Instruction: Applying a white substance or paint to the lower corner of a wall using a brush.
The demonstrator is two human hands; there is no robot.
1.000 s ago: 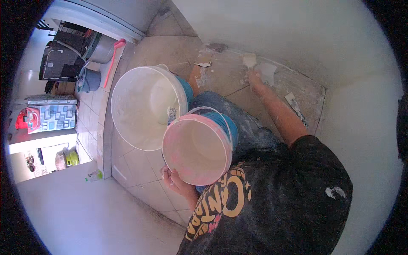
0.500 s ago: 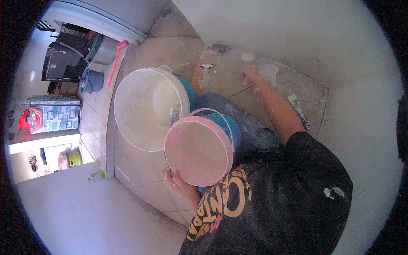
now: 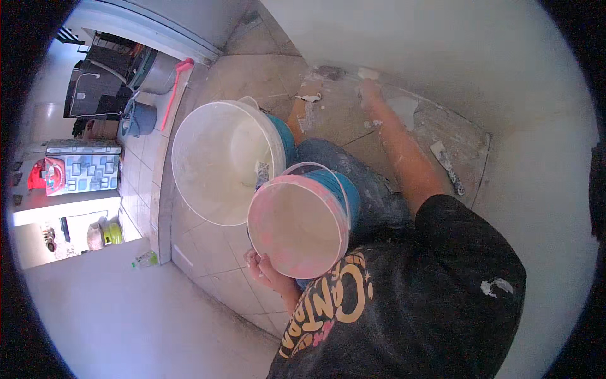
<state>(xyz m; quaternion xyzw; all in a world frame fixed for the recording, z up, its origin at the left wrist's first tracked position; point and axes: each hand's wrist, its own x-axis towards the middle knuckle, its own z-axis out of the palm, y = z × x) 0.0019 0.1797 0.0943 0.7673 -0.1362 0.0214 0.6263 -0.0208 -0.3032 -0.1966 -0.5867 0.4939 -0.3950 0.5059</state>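
Observation:
My left hand is curled against the near rim of a small blue bucket with a pink-stained rim, which sits by my knees. A larger white bucket with a blue side stands just beyond it, touching it. My right arm stretches out to the foot of the white wall, where my right hand rests on the plaster-smeared floor tiles beside a white lump. Its fingers are too small to make out.
A putty knife lies on the smeared tiles near the wall corner. A pink-handled broom and a grey pail stand by the doorway at the upper left. A green bottle sits near the left wall.
My right hand has slid farther along the floor toward the base of the wall. My left hand and both buckets have stayed in place.

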